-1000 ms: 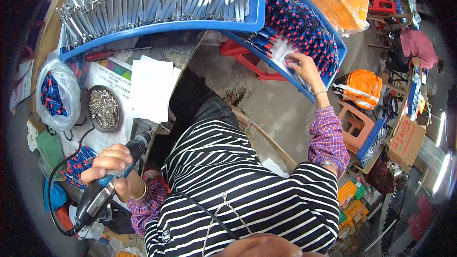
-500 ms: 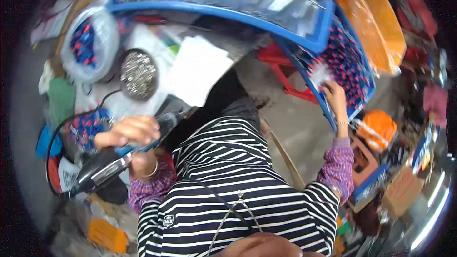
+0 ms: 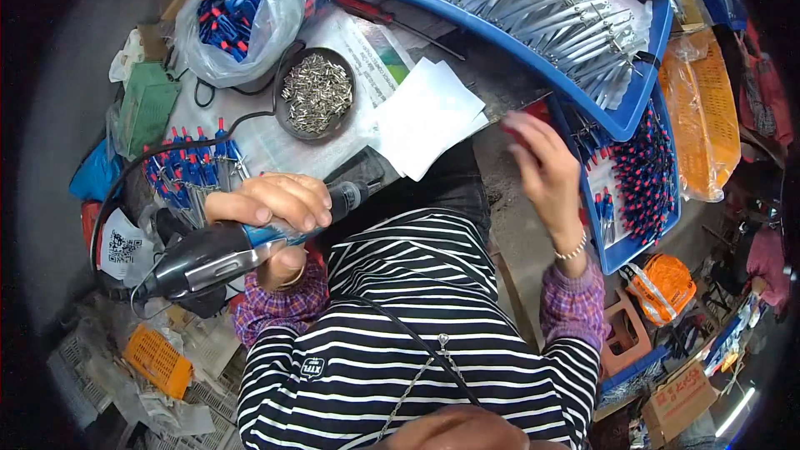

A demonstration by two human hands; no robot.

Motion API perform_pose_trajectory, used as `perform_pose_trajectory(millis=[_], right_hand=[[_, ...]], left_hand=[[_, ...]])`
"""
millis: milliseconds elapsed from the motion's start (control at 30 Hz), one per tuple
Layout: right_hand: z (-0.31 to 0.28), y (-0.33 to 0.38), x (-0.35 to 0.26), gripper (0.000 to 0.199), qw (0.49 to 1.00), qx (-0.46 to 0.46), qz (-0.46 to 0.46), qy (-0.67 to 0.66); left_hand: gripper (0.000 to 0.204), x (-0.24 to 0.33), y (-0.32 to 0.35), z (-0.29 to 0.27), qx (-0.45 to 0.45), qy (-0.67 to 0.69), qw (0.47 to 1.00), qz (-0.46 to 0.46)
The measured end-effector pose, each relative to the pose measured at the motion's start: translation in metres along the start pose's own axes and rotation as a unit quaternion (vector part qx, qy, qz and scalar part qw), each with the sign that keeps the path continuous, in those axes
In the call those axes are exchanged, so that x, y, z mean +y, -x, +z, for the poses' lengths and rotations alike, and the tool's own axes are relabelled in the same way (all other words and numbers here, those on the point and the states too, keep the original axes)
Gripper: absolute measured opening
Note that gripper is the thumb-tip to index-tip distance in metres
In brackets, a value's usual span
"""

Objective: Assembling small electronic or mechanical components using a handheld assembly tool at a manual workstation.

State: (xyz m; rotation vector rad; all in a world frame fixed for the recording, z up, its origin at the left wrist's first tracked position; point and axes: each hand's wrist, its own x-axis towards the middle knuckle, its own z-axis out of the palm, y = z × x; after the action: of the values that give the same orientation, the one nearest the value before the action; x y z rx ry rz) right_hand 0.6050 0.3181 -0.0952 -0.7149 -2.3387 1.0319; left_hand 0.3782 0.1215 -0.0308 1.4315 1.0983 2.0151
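Electric screwdriver (image 3: 225,254), black and blue, lies gripped across my left hand (image 3: 271,208); my fingers are wrapped tight round its barrel, its tip pointing toward my striped front, its black cord (image 3: 146,162) looping back over the bench. It hangs just above the bench edge, near the cluster of blue-and-red handled parts (image 3: 187,171) on the paper.

My right hand (image 3: 542,167) is raised in blur beside the corner of the smaller blue tray (image 3: 637,246), which holds more red-and-blue handled pieces. Something red shows at the fingertips, but I cannot tell whether they pinch it or are merely curled.

Behind: a round metal dish of small silver ferrules (image 3: 317,93), a clear bag of blue parts (image 3: 237,12), white paper sheets (image 3: 429,117), and the long blue tray of silvery metal blades (image 3: 533,4).

Risks, as I judge them: the cord could snag the loose handled parts and drag them off the bench; the driver tip, so close to my clothing, could catch cloth if triggered; the moving right hand could knock the tray corner or drop whatever it carries; an elbow could tip the ferrule dish.
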Motion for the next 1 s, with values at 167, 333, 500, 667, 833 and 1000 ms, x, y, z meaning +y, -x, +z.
perform_pose_trajectory(millis=[167,333,500,667,833,1000], right_hand=[[0.035,-0.048,-0.008,0.034,0.995,-0.027,-0.054,0.081],[0.038,-0.040,-0.013,0.032,0.992,-0.066,-0.051,0.100],[0.043,-0.031,-0.025,0.029,0.991,-0.053,-0.041,0.116],[0.043,-0.022,-0.064,0.033,0.995,-0.087,-0.038,0.017],[0.080,-0.051,-0.114,0.041,0.946,-0.286,-0.144,-0.054],[0.157,-0.074,-0.156,0.043,0.888,-0.383,-0.242,-0.080]], left_hand=[[0.040,-0.001,0.005,-0.008,0.001,0.021,1.000,-0.008],[0.041,-0.001,0.008,-0.019,-0.005,0.041,0.999,0.003],[0.043,0.006,0.019,-0.029,-0.026,0.047,0.999,0.005],[0.044,0.010,0.028,-0.028,-0.007,0.118,0.993,-0.029],[0.030,0.027,0.053,-0.018,0.037,0.067,0.997,-0.030],[0.029,0.030,0.079,-0.020,0.029,0.048,0.997,-0.056]])
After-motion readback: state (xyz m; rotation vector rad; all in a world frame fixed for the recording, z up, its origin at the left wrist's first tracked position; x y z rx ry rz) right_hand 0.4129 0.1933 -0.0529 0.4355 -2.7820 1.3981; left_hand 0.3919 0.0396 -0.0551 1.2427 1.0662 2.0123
